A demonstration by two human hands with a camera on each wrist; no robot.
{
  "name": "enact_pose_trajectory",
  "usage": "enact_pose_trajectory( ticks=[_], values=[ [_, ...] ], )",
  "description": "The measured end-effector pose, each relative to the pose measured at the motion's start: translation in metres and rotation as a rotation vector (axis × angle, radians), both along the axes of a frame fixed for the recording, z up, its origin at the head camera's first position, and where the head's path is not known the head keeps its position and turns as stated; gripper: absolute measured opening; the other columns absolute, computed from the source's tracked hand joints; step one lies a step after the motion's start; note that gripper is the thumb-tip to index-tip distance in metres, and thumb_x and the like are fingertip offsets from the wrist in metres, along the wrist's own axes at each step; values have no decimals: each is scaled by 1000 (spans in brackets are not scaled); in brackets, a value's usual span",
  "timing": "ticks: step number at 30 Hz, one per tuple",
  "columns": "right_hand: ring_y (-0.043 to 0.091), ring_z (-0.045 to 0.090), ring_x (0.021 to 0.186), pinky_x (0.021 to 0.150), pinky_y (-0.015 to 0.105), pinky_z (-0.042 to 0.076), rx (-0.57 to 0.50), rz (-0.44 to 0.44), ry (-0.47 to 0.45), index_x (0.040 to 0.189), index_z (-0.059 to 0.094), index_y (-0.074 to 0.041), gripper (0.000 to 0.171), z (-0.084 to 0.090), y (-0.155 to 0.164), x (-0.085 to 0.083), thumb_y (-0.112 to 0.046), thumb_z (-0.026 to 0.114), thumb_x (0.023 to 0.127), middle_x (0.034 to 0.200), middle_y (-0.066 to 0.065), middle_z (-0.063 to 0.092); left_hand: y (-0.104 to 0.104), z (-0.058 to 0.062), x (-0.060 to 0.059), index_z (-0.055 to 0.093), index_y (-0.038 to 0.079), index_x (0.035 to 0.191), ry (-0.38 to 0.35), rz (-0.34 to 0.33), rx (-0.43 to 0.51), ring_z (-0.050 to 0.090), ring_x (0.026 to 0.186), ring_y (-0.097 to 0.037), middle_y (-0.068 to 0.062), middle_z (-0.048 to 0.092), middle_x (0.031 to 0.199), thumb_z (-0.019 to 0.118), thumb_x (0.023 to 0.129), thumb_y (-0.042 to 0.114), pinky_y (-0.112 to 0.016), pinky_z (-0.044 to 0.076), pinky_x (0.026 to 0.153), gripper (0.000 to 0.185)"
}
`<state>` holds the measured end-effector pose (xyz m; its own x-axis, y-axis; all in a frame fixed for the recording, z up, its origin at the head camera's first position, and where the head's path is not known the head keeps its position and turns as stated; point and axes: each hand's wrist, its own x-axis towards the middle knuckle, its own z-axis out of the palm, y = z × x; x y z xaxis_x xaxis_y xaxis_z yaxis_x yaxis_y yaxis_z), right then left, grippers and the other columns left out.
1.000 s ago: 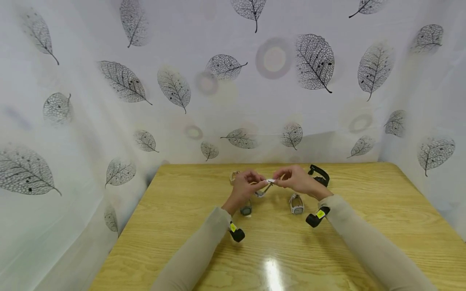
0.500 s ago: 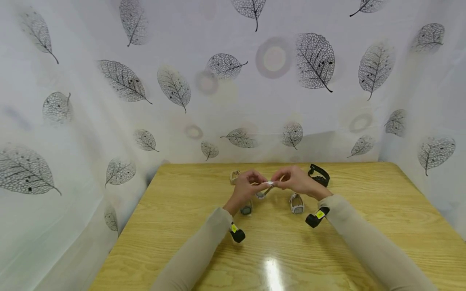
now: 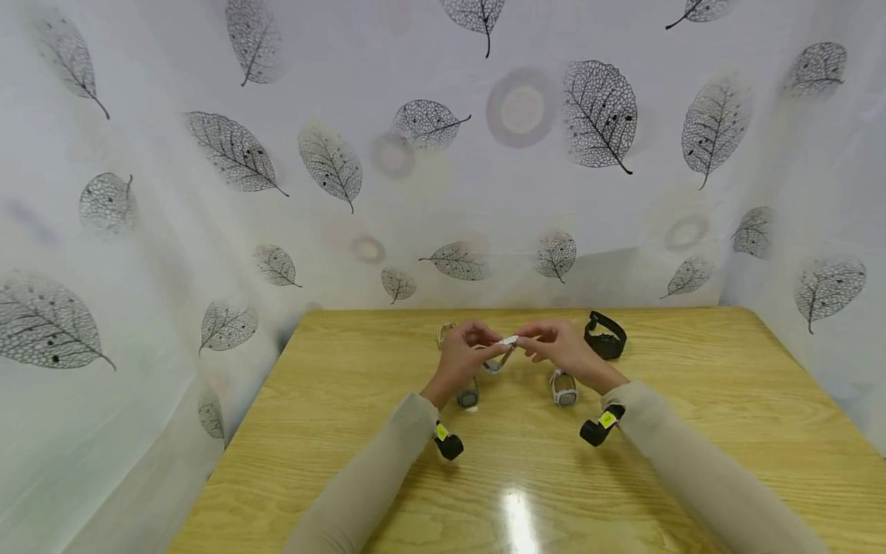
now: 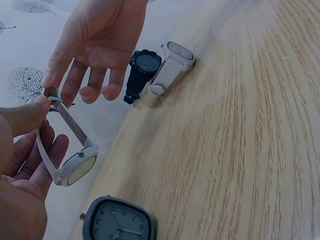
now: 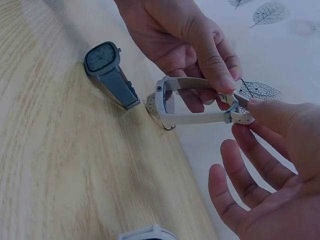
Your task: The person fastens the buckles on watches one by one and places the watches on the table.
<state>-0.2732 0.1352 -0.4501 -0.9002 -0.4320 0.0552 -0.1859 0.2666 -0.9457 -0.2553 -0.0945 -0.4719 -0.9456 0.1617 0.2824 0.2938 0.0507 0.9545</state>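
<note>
A white wristwatch (image 3: 494, 367) hangs above the table between both hands, its strap joined in a loop and its case lowest. My left hand (image 3: 462, 360) pinches the strap by the buckle, thumb on top, as the right wrist view shows. From the other side my right hand (image 3: 564, 355) pinches the strap's end between thumb and forefinger; its other fingers are spread below. The metal buckle (image 5: 232, 106) sits between the two thumbs, partly covered. Under the left wrist stands a grey wristwatch (image 3: 468, 398). A second white wristwatch (image 3: 565, 395) stands below the right hand.
A black wristwatch (image 3: 607, 342) stands at the back right of the wooden table (image 3: 332, 462). Behind the left hand is another light-strapped watch (image 3: 445, 333), partly hidden. A leaf-patterned curtain (image 3: 388, 200) encloses the table's back and sides.
My right hand and wrist have shifted slightly down, and its fingers have opened out below the strap. The strap's buckle end has tilted up a little. My left hand stays almost in place.
</note>
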Motion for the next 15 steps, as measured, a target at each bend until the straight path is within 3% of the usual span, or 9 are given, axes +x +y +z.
enact_pose_trajectory(
  ticks=[4, 15],
  values=[
    [48, 65, 102, 87, 55, 58, -27, -2, 28, 121, 73, -5, 33, -2, -2, 0, -29, 72, 99, 116, 20, 69, 0, 0, 0, 68, 6, 99, -8, 7, 7, 73, 88, -19, -6, 77, 96, 84, 87, 9, -31, 60, 76, 20],
    [46, 68, 94, 82, 58, 58, 58, 31, 104, 113, 78, -12, 22, 0, -10, 3, -27, 74, 97, 111, 9, 73, -2, -2, 1, 69, 5, 96, 12, 6, -25, 73, 88, -20, -7, 76, 93, 86, 84, 10, -34, 61, 78, 21]
  ],
)
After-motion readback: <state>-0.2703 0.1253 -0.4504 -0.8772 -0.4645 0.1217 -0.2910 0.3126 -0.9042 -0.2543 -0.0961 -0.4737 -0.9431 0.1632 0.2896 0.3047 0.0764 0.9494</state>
